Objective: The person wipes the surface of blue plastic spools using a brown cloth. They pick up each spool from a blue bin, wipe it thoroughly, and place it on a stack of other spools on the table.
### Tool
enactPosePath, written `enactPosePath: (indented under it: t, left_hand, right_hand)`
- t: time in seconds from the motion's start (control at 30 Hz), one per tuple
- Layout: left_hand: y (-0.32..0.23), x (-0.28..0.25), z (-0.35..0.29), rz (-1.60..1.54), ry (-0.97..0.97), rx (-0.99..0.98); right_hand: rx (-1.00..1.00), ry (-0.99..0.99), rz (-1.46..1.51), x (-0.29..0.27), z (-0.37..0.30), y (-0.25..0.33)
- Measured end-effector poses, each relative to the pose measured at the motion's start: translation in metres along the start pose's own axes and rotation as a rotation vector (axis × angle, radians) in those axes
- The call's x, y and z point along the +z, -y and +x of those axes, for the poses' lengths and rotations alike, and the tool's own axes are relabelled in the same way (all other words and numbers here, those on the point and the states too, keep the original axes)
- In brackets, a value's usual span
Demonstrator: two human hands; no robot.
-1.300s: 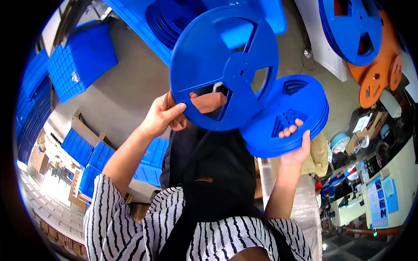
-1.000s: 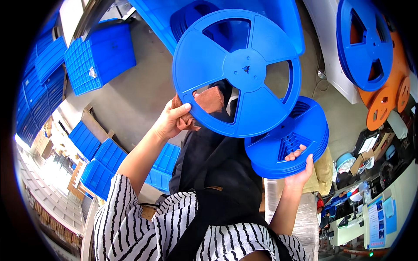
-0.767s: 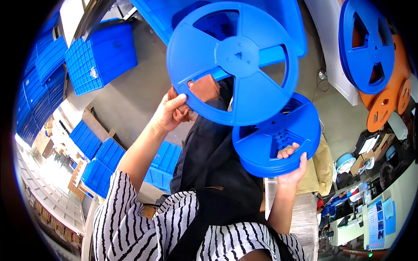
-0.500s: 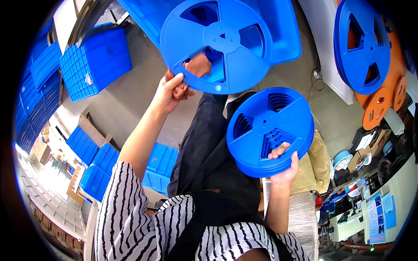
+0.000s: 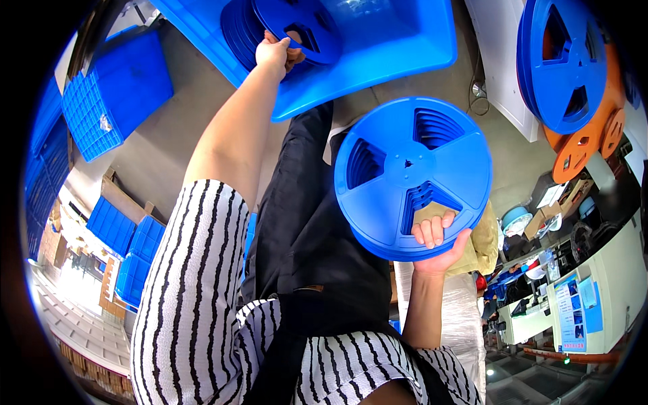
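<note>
The left hand pinches the rim of a blue reel inside the bin, while the right hand, hooked through a cutout likely for firm support, clamps a reel stack outside the bin's near edge.

No legible text, even on poster

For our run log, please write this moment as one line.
left hand: holds blue reel at bin | right hand: grips reel stack
</note>
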State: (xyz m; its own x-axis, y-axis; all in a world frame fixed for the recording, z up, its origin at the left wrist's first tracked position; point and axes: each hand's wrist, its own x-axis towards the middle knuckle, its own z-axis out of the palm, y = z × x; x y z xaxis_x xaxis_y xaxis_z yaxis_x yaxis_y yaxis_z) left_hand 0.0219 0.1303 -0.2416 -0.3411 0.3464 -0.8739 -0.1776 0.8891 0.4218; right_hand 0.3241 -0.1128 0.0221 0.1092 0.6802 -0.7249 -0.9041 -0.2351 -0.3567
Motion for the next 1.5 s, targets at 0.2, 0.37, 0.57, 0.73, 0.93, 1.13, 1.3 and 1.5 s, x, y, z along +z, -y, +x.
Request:
enactPosePath:
  t: [0.2, 0.37, 0.57, 0.73, 0.93, 1.13, 1.3, 1.5]
  left_hand:
    - [0.021, -0.035, 0.022, -0.123, -0.158, 0.142]
    - [0.011, -0.018, -0.139, 0.477, 0.248, 0.856]
    - [0.081, 0.036, -0.299, 0.739, 0.897, 1.140]
    - [0.046, 0.019, -0.231, 0.831, 0.576, 1.162]
    - [0.060, -0.003, -0.295, 0.717, 0.796, 1.190]
    - [0.054, -0.064, -0.249, 0.975, 0.806, 1.056]
    - [0.034, -0.073, -0.262, 0.997, 1.048, 1.229]
    - [0.039, -0.054, -0.257, 1.183, 0.925, 1.427]
  right_hand:
    - [0.013, 0.160, 0.174, -0.005, 0.000, 0.014]
    - [0.007, 0.263, 0.251, -0.004, -0.003, 0.011]
    - [0.045, 0.324, 0.324, 0.020, -0.008, 0.000]
    - [0.048, 0.363, 0.399, 0.016, -0.032, 0.004]
    - [0.035, 0.346, 0.400, 0.013, -0.031, 0.003]
    - [0.020, 0.250, 0.342, 0.010, -0.035, 0.027]
    - [-0.031, 0.283, 0.373, 0.000, -0.013, 0.039]
    - [0.026, 0.237, 0.463, 0.007, 0.000, 0.047]
